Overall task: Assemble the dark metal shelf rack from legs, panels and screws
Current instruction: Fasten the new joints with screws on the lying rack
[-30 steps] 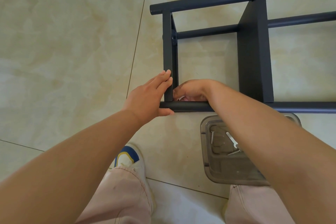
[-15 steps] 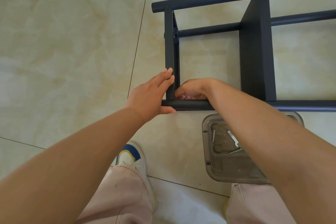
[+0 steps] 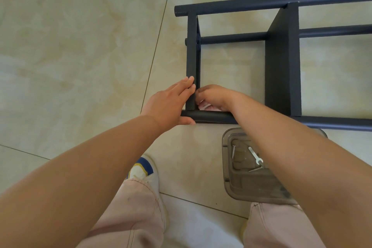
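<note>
Rack (image 3: pixel 281 62) lies sideways on the floor. Left hand (image 3: pixel 171 102), fingers straight, braces the end panel (image 3: pixel 192 50); right hand (image 3: pixel 213 96) curls inside the corner, contents unseen. Risk: the panel shifts and the screw misaligns.

2 hands (image 3: pixel 171 100) at rack (image 3: pixel 281 66) corner

Lots of bare floor (image 3: pixel 70 56) left of the rack (image 3: pixel 281 62), so I can reach in from there easily. The corner where the end panel (image 3: pixel 192 62) meets the near leg (image 3: pixel 211 117) is crowded by both hands. A plastic tray (image 3: pixel 226 177) sits just below that leg, blocking the close side.
</note>
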